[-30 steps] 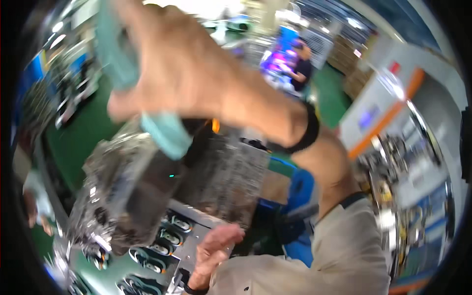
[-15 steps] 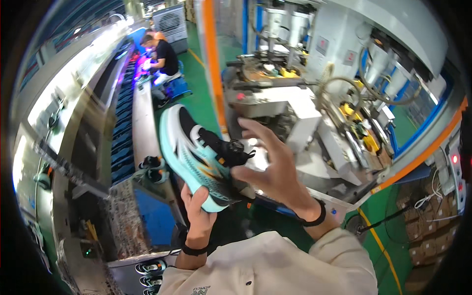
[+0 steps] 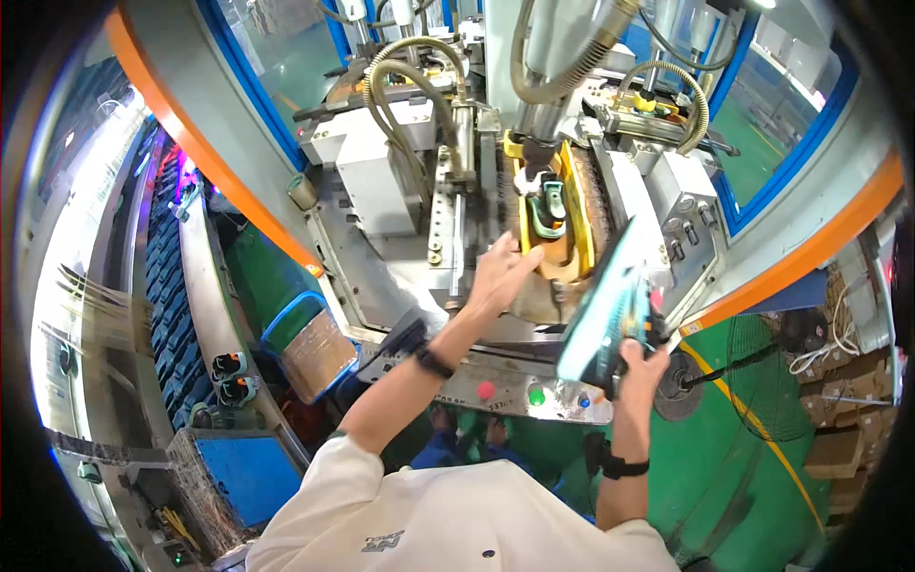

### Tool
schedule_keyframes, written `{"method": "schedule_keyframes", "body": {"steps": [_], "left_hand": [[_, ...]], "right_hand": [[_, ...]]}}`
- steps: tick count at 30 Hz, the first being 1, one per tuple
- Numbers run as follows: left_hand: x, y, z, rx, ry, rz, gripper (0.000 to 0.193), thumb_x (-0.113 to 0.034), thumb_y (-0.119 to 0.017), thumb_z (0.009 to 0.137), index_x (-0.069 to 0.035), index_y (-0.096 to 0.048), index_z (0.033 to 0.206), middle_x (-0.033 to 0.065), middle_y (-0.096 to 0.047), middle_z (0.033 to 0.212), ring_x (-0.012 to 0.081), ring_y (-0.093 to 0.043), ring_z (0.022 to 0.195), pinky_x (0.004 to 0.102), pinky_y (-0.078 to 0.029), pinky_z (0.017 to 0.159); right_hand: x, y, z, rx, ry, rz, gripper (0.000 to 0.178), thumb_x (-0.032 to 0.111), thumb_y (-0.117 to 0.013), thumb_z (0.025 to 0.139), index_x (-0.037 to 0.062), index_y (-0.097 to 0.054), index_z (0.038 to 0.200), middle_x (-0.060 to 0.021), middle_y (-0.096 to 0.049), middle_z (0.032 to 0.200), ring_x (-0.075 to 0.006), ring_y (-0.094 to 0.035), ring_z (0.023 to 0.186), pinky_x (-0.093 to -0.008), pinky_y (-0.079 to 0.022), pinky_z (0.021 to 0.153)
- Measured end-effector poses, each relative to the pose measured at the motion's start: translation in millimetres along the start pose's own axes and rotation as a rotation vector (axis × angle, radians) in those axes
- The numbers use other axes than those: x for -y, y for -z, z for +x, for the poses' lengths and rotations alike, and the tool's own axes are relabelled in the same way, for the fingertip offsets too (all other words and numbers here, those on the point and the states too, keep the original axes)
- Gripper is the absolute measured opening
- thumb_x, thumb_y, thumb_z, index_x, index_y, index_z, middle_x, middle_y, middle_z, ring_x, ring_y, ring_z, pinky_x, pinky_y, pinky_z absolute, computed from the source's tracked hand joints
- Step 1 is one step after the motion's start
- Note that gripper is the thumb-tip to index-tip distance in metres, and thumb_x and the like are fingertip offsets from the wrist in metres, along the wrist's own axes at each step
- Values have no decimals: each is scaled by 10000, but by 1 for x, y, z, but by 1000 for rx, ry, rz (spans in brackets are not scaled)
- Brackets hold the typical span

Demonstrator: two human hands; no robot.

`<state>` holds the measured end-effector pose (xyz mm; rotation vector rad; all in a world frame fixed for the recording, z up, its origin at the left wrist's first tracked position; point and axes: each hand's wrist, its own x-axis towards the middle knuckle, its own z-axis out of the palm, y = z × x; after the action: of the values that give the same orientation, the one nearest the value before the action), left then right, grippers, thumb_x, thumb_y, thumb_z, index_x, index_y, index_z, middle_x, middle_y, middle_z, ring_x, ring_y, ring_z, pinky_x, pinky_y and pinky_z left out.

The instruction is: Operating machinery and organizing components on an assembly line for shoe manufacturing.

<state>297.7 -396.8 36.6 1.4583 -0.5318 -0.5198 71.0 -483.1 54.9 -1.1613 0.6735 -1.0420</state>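
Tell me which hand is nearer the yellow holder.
Left. The left hand is by the near end of the yellow holder; the right hand, holding a shoe, is closer to the person, off to the right.

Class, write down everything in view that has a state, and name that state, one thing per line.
Left hand: open, empty
Right hand: closed on a shoe
Held shoe: tilted, blurred
Yellow plates: apart, one either side of another shoe
Shoe between plates: in the machine
Green button: cannot tell if pressed
Cartons: stacked
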Motion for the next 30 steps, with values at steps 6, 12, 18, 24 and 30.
{"method": "schedule_keyframes", "body": {"steps": [6,12,18,24,30], "left_hand": [[67,-33,138,-239,200,699,816,-308,-698,797,65,-280,1390,264,-501,1293,385,-543,1133,461,-473,926],[91,-21,186,-334,147,748,697,-76,-670,745,63,-342,1344,244,-489,1312,398,-547,1099,461,-472,916],[47,56,114,-243,496,-515,202,-23,-722,748,-18,-657,939,81,-663,867,211,-651,668,343,-532,618],[-40,159,-77,12,284,-181,480,-100,-650,825,5,-514,1273,45,-620,1020,117,-606,882,271,-521,737],[-85,244,-215,-466,300,-503,659,5,-685,690,103,-446,1296,127,-603,1169,211,-596,1080,317,-452,963]], "right_hand": [[34,19,15,-162,165,-256,655,129,-725,676,-45,-490,1261,-87,-563,1136,-176,-554,1008,-311,-433,935],[46,35,63,-194,263,-545,599,78,-672,668,-62,-503,1225,-93,-562,1108,-175,-562,975,-305,-445,904],[52,-73,218,139,4,-1076,639,238,-725,633,-83,-519,1146,-202,-651,927,-247,-636,802,-329,-495,746],[-56,-243,262,468,-136,-1443,573,308,-749,635,-57,-631,1059,-251,-658,1037,-337,-653,969,-389,-522,808],[-200,-290,241,244,192,-1445,462,209,-587,781,-66,-473,1135,-265,-649,995,-392,-662,912,-444,-537,814]]}}
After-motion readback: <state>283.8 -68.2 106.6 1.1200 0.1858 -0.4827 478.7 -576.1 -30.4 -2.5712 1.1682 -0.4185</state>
